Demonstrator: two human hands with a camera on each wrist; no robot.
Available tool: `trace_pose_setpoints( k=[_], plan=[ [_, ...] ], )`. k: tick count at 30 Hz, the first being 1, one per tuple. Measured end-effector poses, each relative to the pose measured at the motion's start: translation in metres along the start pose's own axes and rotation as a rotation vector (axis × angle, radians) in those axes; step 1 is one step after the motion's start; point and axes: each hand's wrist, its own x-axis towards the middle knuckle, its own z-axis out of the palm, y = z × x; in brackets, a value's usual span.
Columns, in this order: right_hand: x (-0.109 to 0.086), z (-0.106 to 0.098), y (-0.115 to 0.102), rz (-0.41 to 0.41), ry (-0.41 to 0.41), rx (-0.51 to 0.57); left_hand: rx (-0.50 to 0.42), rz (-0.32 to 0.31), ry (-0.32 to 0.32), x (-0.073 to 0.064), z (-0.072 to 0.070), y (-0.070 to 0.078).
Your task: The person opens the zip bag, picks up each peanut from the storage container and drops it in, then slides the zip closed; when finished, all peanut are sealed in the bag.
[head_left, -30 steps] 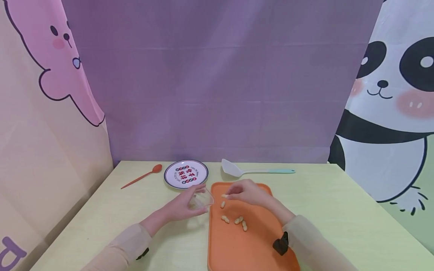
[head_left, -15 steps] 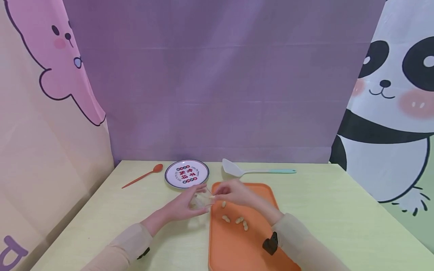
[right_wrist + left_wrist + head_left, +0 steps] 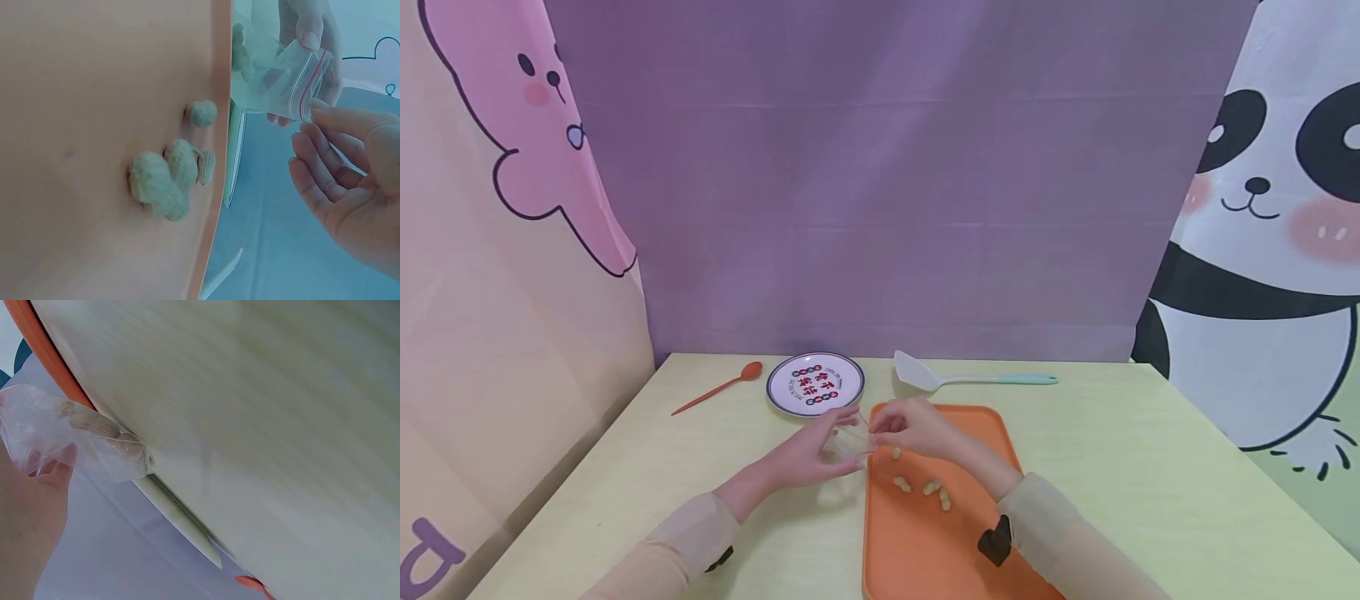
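Note:
My left hand [image 3: 808,457] holds a clear zip-lock bag [image 3: 37,415] above the table, beside the orange tray's left edge. Peanuts in the shell [image 3: 94,422] lie inside, at the bag's lower end. My right hand [image 3: 913,429] is at the bag's mouth, over the far left corner of the tray [image 3: 917,550]. In the right wrist view, its thumb and forefinger pinch the lip by the red zip strip, with the other fingers loosely bent and no peanut showing in them. Several loose peanuts [image 3: 153,178] lie on the tray.
Behind the left hand stands a white plate [image 3: 782,392] with red lettering. A red spoon [image 3: 722,387] lies to its left. Beyond the tray rests a white spatula [image 3: 917,373] with a mint handle. A purple curtain [image 3: 880,208] hangs along the table's far edge.
My right hand has moved left from over the tray to the bag's mouth; the peanut it pinched earlier no longer shows in its fingers. The left hand has stayed almost still.

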Motion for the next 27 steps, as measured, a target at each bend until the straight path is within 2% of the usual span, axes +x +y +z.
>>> trace_pose_setpoints(
  k=[8,13,24,27],
  plan=[
    [-0.001,-0.001,0.0,0.01,0.008,0.01,-0.009,0.001,-0.001,0.0,0.0,0.0],
    [-0.001,-0.003,0.002,0.048,0.025,0.048,-0.011,0.002,-0.004,0.0,-0.001,0.0],
    [-0.004,-0.004,0.023,0.114,0.054,0.061,0.0,-0.02,-0.01,0.0,-0.001,-0.001],
    [-0.004,-0.004,0.03,0.137,0.034,0.056,-0.004,-0.028,-0.013,0.0,-0.001,-0.001]
  ],
)
